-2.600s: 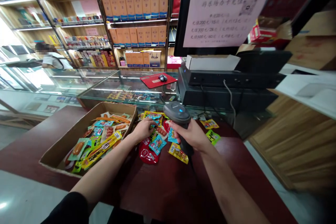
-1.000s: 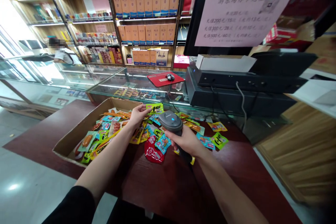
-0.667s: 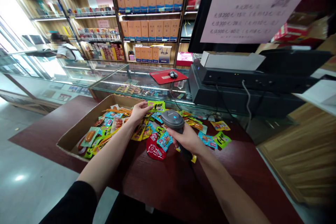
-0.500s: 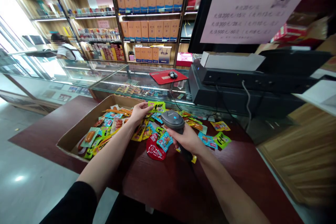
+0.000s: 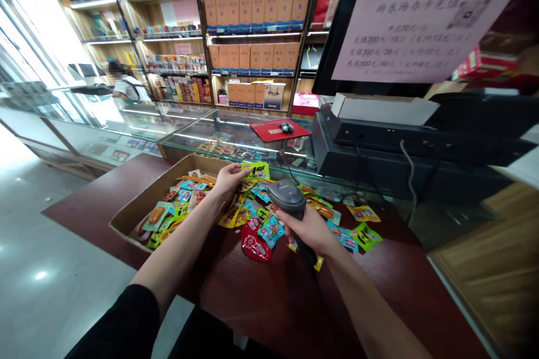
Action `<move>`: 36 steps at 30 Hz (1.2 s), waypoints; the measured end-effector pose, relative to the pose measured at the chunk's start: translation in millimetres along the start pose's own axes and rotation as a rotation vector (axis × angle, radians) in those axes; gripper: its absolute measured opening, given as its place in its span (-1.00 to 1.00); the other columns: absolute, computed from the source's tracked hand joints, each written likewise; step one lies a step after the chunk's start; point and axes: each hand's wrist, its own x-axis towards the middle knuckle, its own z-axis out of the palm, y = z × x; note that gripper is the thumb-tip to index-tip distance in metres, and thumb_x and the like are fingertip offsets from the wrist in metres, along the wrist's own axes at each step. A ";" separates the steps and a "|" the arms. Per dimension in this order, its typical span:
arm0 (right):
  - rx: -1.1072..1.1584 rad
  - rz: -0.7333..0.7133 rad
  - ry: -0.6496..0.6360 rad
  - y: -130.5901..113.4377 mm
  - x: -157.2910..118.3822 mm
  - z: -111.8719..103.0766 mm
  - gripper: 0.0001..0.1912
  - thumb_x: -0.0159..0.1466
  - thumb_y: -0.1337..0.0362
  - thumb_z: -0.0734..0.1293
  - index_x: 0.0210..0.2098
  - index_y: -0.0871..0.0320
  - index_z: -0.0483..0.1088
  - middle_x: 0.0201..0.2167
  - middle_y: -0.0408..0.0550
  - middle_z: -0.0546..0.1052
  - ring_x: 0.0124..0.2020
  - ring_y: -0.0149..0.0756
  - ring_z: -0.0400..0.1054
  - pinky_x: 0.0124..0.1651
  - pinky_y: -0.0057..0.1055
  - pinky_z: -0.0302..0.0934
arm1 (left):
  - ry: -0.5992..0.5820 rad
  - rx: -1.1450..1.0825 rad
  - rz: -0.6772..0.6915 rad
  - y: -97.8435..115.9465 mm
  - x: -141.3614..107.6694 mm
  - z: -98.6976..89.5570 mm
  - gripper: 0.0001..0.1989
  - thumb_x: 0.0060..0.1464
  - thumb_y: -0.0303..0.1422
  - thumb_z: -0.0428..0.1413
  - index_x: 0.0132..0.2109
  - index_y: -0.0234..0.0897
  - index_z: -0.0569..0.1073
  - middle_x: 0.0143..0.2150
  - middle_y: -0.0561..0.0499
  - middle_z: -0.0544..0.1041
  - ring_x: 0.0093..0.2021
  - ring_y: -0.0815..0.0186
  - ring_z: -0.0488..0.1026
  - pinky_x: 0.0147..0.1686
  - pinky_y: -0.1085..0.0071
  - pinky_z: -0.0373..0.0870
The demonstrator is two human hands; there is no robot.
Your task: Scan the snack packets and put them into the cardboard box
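Between the fingers of my left hand (image 5: 228,179) is a green snack packet (image 5: 256,170), held up above the pile at the box's right end. My right hand (image 5: 309,229) is wrapped round the handle of a dark grey barcode scanner (image 5: 288,195), its head tilted toward the packets. Below my left forearm a cardboard box (image 5: 126,214) holds many small snack packets, some showing sausages. A red packet (image 5: 255,242) and a blue packet (image 5: 272,231) lie on the table left of the scanner. To its right lies another green packet (image 5: 366,236).
The dark red table (image 5: 236,291) meets a glass display counter (image 5: 185,137). On the glass are a red mouse pad (image 5: 269,130) and a computer mouse (image 5: 287,127). A monitor with a pink paper sign (image 5: 412,33) stands at right. A person (image 5: 128,87) is far left, near shelves.
The whole view has shifted, so everything sits a little further right and lower. Both hands keep their holds on the packet and scanner. The blue light on the scanner's top no longer shows.
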 end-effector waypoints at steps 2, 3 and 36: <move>0.000 -0.018 -0.011 -0.7 -1.9 -0.1 -0.68 0.14 0.01 0.37 -0.46 0.12 0.28 -0.72 -0.21 0.37 -0.74 -0.40 0.24 -0.62 -0.43 0.17 | 0.041 0.010 0.008 12.0 0.0 -12.9 -0.53 -0.40 -0.28 0.41 -0.32 -0.36 0.42 -0.35 -0.04 0.56 -0.38 0.31 0.51 -0.34 0.32 0.52; -0.004 -0.030 -0.015 -0.4 -2.7 0.1 -0.67 0.14 0.00 0.37 -0.45 0.12 0.29 -0.71 -0.21 0.37 -0.73 -0.39 0.25 -0.62 -0.43 0.16 | 0.061 0.024 0.012 19.0 -0.5 -22.5 -0.53 -0.41 -0.28 0.41 -0.32 -0.37 0.43 -0.36 -0.04 0.56 -0.39 0.32 0.51 -0.34 0.32 0.52; 0.056 -0.075 0.120 -11.3 -8.7 -30.4 -0.65 0.12 -0.01 0.39 -0.51 0.15 0.33 -0.71 -0.17 0.37 -0.72 -0.41 0.24 -0.66 -0.46 0.15 | -0.142 0.333 0.033 -15.6 7.9 35.4 -0.63 -0.29 -0.20 0.35 -0.31 -0.34 0.56 -0.43 -0.05 0.57 -0.45 0.31 0.49 -0.45 0.41 0.48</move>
